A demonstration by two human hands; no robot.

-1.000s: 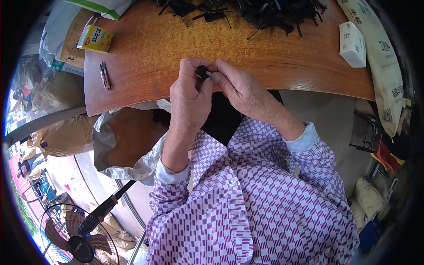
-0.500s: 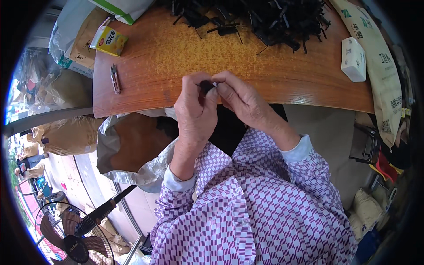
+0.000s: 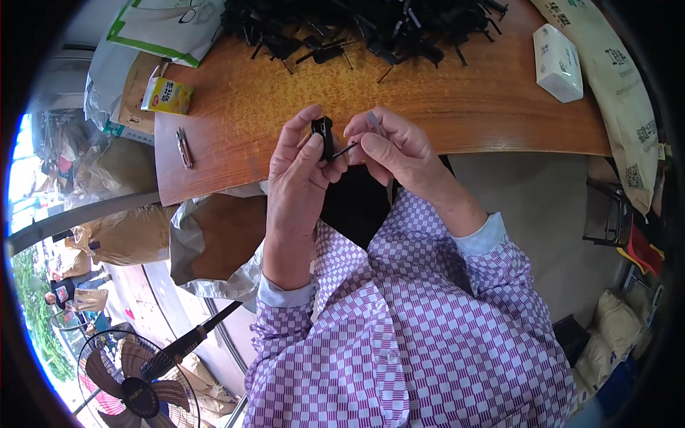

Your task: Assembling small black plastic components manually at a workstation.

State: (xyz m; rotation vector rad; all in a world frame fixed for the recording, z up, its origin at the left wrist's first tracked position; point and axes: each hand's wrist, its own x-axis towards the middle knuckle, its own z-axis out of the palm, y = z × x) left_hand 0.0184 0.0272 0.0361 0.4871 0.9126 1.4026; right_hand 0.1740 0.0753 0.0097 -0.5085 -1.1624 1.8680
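Over the table's near edge, my left hand [image 3: 291, 171] grips a small black plastic part [image 3: 323, 134] between thumb and fingers. A thin black strip [image 3: 344, 151] runs from beside that part toward my right hand [image 3: 401, 148], whose thumb and fingers pinch its end. A narrow greyish strip [image 3: 375, 123] also sticks up among the right-hand fingers. Beyond both hands, a heap of similar black parts with thin strips [image 3: 371, 32] covers the far side of the wooden table [image 3: 250, 100].
Thread snips [image 3: 184, 148] and a yellow drink carton [image 3: 168, 96] are at the table's left. A white tissue pack [image 3: 558, 65] and a long printed sack [image 3: 617, 85] flank the right. Below the left edge hangs an open white sack [image 3: 187, 250]; a fan [image 3: 139, 396] stands lower left.
My hands have moved apart a little. The left has turned so the black part faces up into view, and the strips by my right hand now show. The whole view has shifted slightly.
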